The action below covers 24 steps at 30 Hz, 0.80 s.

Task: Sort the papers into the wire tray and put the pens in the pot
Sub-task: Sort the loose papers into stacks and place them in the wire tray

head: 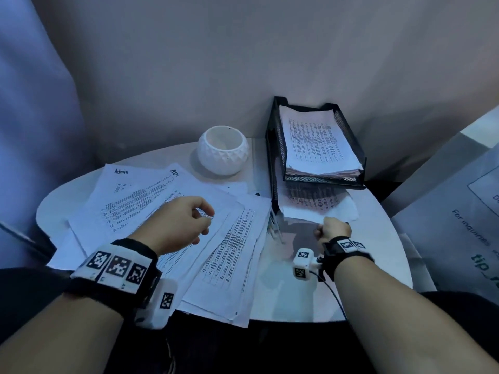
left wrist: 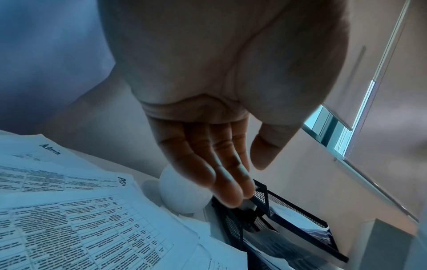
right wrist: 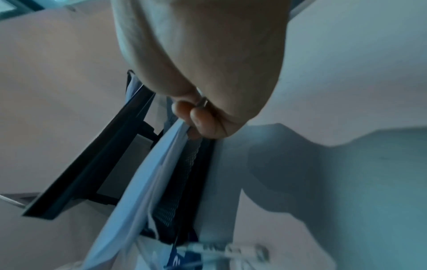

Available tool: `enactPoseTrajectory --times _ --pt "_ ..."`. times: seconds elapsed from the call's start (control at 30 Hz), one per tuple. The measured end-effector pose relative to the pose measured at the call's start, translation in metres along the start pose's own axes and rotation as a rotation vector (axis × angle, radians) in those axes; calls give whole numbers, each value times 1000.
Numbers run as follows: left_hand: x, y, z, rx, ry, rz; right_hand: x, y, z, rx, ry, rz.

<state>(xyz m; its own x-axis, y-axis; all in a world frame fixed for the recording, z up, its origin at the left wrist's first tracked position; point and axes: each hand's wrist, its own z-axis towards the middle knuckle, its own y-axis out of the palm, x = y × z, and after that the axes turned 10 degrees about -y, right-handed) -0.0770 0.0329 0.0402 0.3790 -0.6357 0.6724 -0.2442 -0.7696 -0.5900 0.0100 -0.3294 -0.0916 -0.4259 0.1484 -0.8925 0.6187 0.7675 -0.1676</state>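
Nearest, left hand (head: 178, 225) hovers over the loose papers (head: 167, 220) fanned across the round table (head: 351, 292), fingers (left wrist: 208, 169) relaxed and nearly straight, holding nothing. Right hand (head: 333, 232) pinches the near edge of a printed sheet (head: 318, 209) lying in the lower tier of the black wire tray (head: 275, 163); that sheet is blurred in the wrist view. Farther back, the tray's upper tier holds a paper stack (head: 316, 141). White faceted pot (head: 222, 149) sits left of the tray. Possible pens (head: 274, 225) by the tray, hard to make out.

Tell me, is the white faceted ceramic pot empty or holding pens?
Empty: the white faceted ceramic pot shows a bare inside in the head view.
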Motion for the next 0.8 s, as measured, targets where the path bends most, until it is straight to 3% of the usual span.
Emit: enactPoseTrajectory --times 0.07,0.2,0.33,0.4,0.43,0.5,0.6,0.7,0.8 --pt "1 0 4 -2 2 21 -8 12 16 50 12 -4" --pt "1 0 13 -6 -2 72 -18 32 31 13 3 -15" --pt "-2 -2 20 2 -13 125 -29 52 45 -99 -25 132" --pt "-3 -3 22 7 -16 147 -31 63 54 -75 41 216" --pt "-3 -4 22 8 -18 148 -32 68 50 -80 59 322" --pt "-4 -5 22 12 -21 157 -35 70 38 -94 -15 227" --pt "-3 -7 20 18 -24 176 -30 74 28 -53 17 354" --pt "-1 -10 18 23 -23 173 -24 79 12 15 -5 250" --pt "0 -16 16 36 -24 146 -16 97 -22 -104 -53 187"
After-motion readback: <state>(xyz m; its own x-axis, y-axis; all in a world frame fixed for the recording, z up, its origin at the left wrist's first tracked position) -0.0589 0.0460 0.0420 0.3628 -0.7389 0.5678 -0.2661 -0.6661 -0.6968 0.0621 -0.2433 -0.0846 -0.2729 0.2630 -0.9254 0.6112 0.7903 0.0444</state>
